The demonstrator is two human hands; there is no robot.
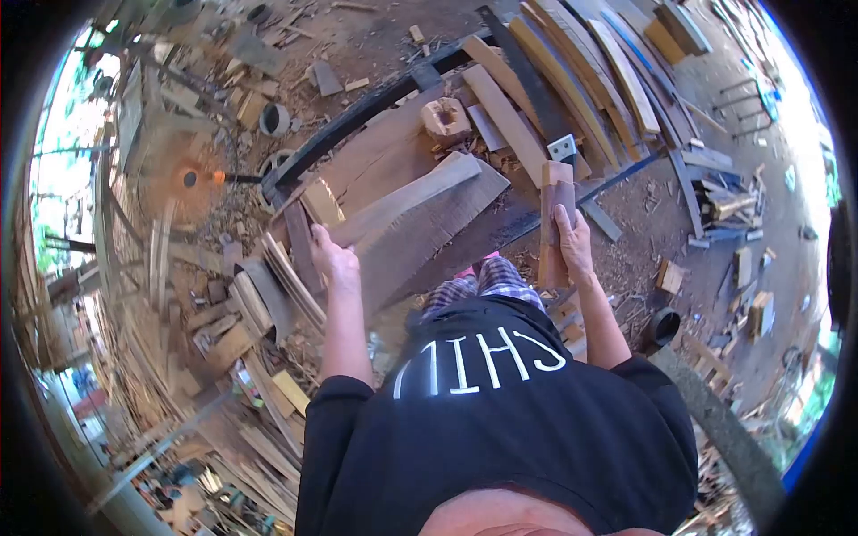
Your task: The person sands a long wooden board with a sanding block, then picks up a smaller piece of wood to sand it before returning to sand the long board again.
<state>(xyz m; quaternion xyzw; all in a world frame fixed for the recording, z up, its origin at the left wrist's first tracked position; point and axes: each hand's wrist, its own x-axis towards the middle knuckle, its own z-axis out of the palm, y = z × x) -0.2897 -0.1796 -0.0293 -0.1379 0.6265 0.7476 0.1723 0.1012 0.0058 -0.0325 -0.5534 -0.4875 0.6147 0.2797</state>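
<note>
My right hand (574, 239) is wrapped round the edge of a short dark-brown wooden block (556, 210), upright in view at the right end of the workbench. A metal plate with holes (562, 148) is just beyond the block's far end. On the left, my left hand (336, 259) is at the near end of a long pale board (411, 198); its fingers are partly hidden, and whether it grips the board is unclear. Under that board lies a wider rough plank (438, 232). A chunky block with a hole (446, 121) sits farther back on the bench.
Curved planks (581, 71) are stacked at the back right. A dark metal rail (357, 116) edges the bench. An orange round object (190, 179) stands at left. Scrap wood (733, 204) and a dark pot (662, 327) are on the ground at right.
</note>
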